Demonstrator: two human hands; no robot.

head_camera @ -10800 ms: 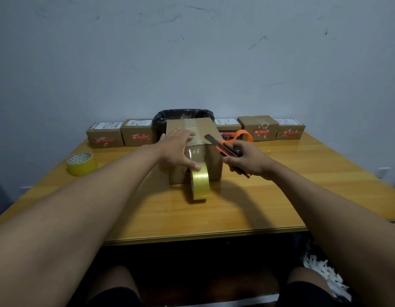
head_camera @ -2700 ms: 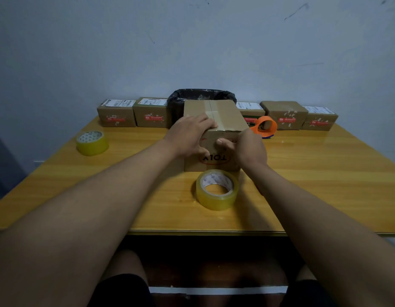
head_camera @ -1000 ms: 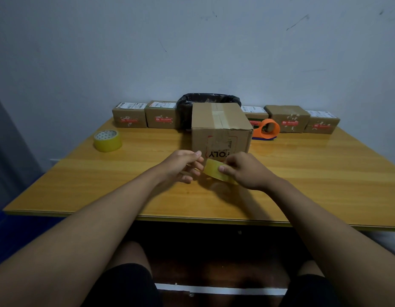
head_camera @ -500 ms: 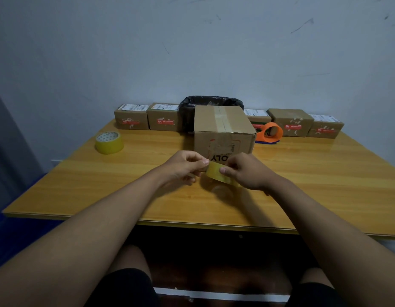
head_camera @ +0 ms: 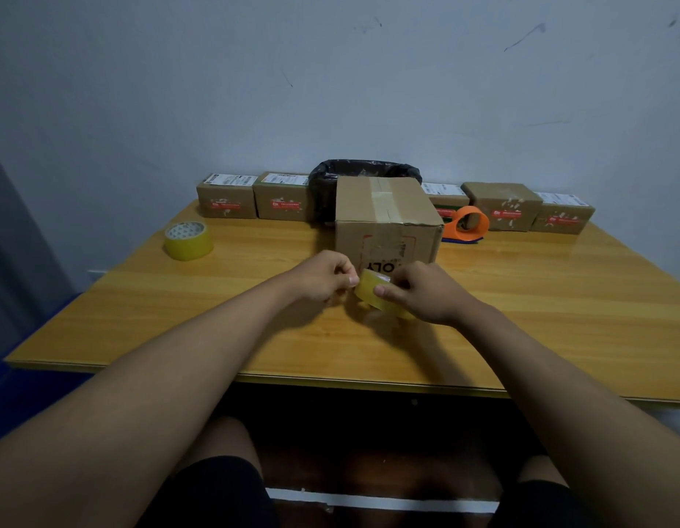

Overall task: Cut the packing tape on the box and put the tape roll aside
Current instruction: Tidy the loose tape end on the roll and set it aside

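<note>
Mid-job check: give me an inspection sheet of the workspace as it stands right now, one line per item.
Surface: wooden table, bare near the front edge.
Job's things: taped cardboard box upright mid-table; clear tape roll held just in front of it.
Clutter: yellow tape roll far left; orange tape dispenser right of the box; five small labelled boxes along the wall; black-lined bin behind the box.
Hands: right hand grips the clear roll; left hand pinches at its edge.
Cables: nothing seen.
Surroundings: scuffed pale wall.
</note>
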